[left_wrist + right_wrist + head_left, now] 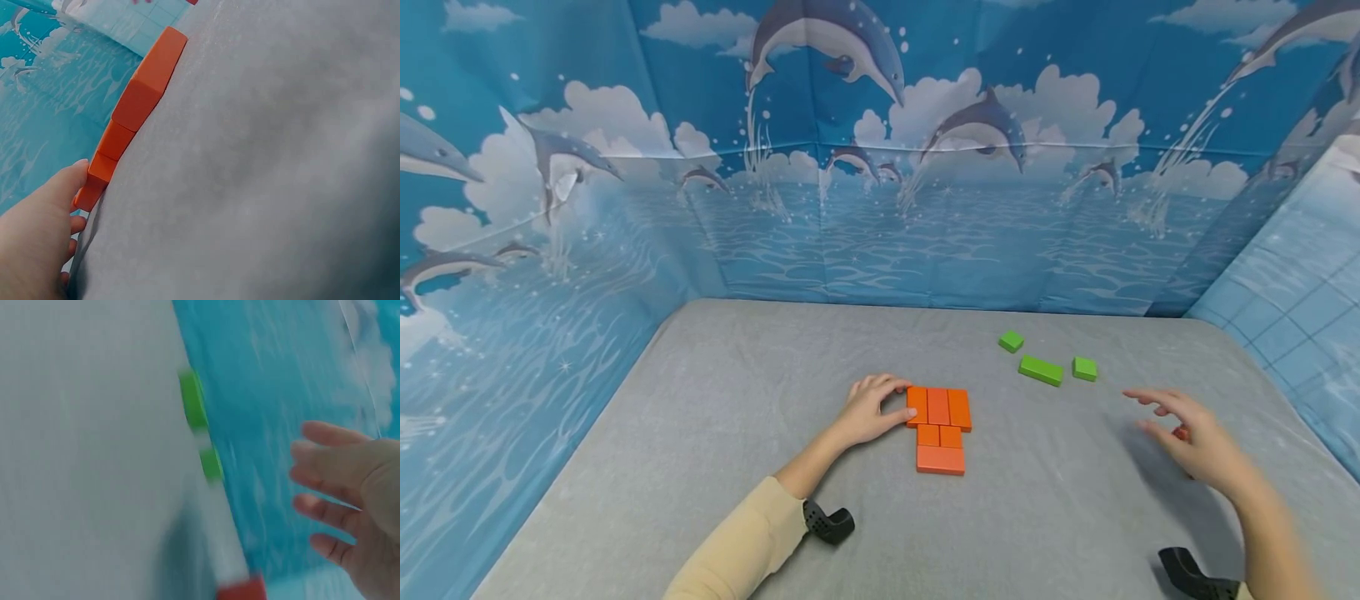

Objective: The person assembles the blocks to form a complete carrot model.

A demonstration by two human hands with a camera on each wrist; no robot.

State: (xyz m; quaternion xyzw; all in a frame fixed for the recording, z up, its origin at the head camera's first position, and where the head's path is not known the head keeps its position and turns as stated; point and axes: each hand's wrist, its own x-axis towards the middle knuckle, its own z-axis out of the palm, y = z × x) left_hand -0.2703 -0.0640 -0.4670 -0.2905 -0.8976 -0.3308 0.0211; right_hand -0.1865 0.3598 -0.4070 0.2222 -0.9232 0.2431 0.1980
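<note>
Several flat orange blocks (938, 407) lie fitted together on the grey cloth, three side by side in the far row, two small ones below, one wide block (940, 460) nearest me. My left hand (867, 412) pinches the leftmost block of the far row (917, 400), thumb at its near end and index finger by its far corner. In the left wrist view, the thumb lies against the end of the orange row (139, 94). My right hand (1206, 446) hovers over the right side with fingers apart, holding nothing. Behind it, mostly hidden, is something red (244, 590).
Beyond the orange blocks lie a long green block (1041, 370) and two small green blocks, one to its left (1011, 341) and one to its right (1085, 368). A dolphin-print curtain (880, 233) borders the grey tabletop (760, 358) at the back and sides.
</note>
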